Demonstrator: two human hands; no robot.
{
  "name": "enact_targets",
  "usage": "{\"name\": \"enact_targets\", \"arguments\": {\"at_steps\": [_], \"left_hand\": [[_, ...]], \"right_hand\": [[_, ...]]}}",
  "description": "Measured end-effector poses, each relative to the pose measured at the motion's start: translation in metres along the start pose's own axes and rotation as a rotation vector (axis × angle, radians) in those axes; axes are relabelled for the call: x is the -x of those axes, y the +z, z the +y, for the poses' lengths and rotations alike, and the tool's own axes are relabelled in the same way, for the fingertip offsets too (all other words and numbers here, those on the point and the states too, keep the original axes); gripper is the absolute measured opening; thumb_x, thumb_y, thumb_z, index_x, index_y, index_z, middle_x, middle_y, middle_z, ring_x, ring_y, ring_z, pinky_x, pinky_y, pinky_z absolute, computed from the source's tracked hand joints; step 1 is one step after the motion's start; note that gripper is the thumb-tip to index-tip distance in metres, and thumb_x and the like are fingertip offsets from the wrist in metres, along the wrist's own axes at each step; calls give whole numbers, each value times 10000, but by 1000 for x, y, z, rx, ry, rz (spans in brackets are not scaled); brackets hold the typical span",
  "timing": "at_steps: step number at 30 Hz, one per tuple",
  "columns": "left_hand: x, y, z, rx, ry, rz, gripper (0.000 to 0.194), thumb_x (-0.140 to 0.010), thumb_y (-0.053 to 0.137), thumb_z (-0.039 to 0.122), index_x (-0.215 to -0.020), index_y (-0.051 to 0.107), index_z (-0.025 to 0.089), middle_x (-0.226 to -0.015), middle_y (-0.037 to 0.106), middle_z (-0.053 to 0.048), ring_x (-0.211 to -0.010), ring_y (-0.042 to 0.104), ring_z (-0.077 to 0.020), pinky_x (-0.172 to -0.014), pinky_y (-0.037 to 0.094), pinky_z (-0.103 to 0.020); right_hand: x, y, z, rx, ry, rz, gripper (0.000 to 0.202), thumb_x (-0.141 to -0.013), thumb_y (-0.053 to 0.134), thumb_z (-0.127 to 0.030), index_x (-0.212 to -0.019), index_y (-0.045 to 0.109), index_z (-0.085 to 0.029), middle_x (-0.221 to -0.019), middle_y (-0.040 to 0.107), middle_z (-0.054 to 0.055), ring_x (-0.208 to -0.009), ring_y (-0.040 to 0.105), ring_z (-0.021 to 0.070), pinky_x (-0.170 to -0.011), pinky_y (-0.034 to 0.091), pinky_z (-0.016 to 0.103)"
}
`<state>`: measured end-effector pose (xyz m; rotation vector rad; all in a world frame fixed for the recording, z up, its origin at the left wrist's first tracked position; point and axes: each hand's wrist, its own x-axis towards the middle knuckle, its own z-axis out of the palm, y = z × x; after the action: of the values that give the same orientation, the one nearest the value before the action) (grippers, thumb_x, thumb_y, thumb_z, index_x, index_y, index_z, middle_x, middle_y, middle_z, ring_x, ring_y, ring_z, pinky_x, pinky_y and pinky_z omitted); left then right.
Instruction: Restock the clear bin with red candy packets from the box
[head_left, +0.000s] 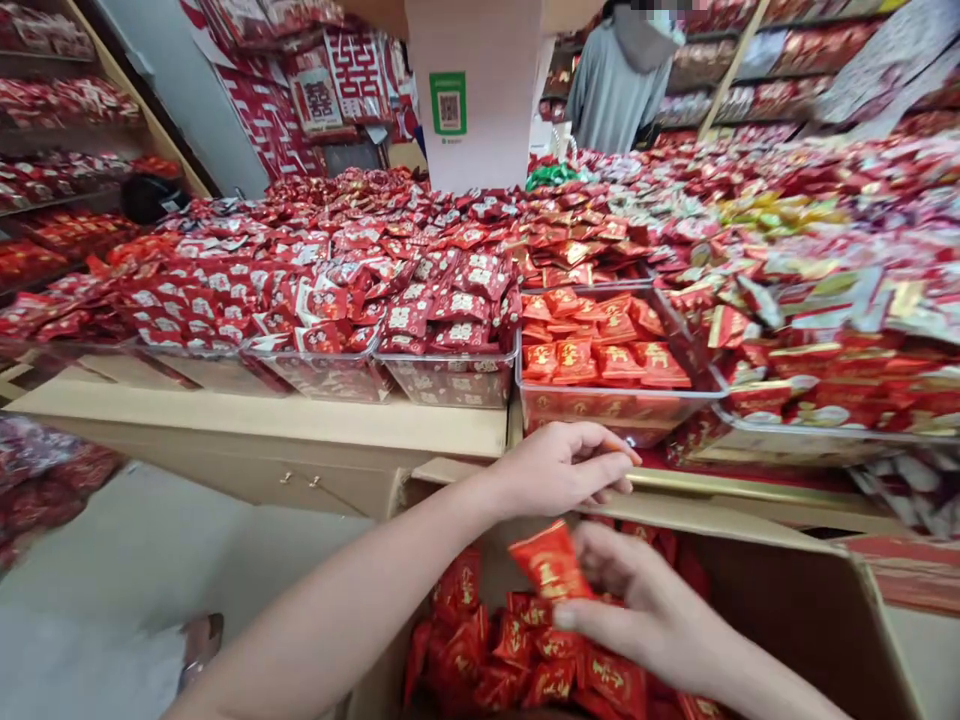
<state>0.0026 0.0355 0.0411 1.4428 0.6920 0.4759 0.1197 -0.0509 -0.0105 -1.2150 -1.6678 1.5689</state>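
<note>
right hand (649, 600) closed on one red packet (553, 562), thumb on the near side, fingers behind; packet tilted, gold lettering outward, clamped by its right side so its left edge hangs out free. position: over the cardboard box (795, 600), left of its middle, nearer its far edge than its right wall. left hand (574, 465) higher, fingers curled, above the box's far edge and just in front of the near edge of a clear tub (622, 394); sliver of orange-red at its fingertips, cannot tell whether they are clamped on anything. small gap between the two hands, left above right. left forearm slants across the box's left edge, right forearm over its near right part. inside the box, a heap of loose red packets (555, 680) toward the left and near side; dark open room between heap and right wall, mouth open upward. tub beyond holds bright red packets (577, 358) in rows, tops about level with its near rim. left of it, touching or nearly so, a tub of maroon packets (450, 290); wooden ledge (300, 418) runs along the front of the tubs there. pale floor (285, 545) open left of the box, below the ledge.
</note>
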Motion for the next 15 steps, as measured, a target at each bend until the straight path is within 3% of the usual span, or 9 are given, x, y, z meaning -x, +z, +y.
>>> {"name": "enact_targets", "arguments": {"at_steps": [2,5,8,11,13,15], "left_hand": [[1,-3,3,94,-5,-7,352,-814,420,419,-860,598,119,-748,585,-39,-613,519,-92,-597,417,-224],[1,-7,5,175,-1,34,487,-793,376,545,-868,618,129,-733,587,-31,-647,528,-112,-625,412,-236],[1,-8,5,97,42,101,373,-711,568,474,-852,627,134,-728,583,-13,-662,520,-114,-631,407,-226],[-1,-7,7,41,107,151,301,-711,600,404,-792,634,116,-784,587,-31,-725,525,-127,-664,412,-224],[-1,-4,8,75,108,158,298,-741,566,398,-824,611,115,-803,583,-38,-727,529,-126,-663,424,-232],[-2,-1,7,150,83,148,306,-728,591,376,-924,553,145,-829,575,-28,-723,534,-118,-652,436,-236]], "right_hand": [[6,-18,-23,-205,-55,151,219,-708,614,-349,-813,499,-195,-761,569,7,-686,530,137,-616,443,242],[2,-33,-34,-243,-145,355,214,-694,635,-330,-785,488,-204,-726,560,2,-674,527,136,-609,448,243],[-7,-31,-27,-163,-206,467,182,-719,616,-313,-760,470,-212,-668,527,-13,-602,504,120,-551,454,232],[-11,-26,-19,-120,-277,515,132,-779,543,-292,-871,472,-230,-697,536,-7,-566,518,115,-489,475,222],[-11,-28,-15,5,-373,599,166,-789,525,-254,-948,478,-241,-803,567,29,-633,568,135,-517,502,235],[-11,-33,-12,276,-503,729,227,-768,540,-191,-987,506,-240,-946,563,74,-793,593,175,-632,520,267]]}}
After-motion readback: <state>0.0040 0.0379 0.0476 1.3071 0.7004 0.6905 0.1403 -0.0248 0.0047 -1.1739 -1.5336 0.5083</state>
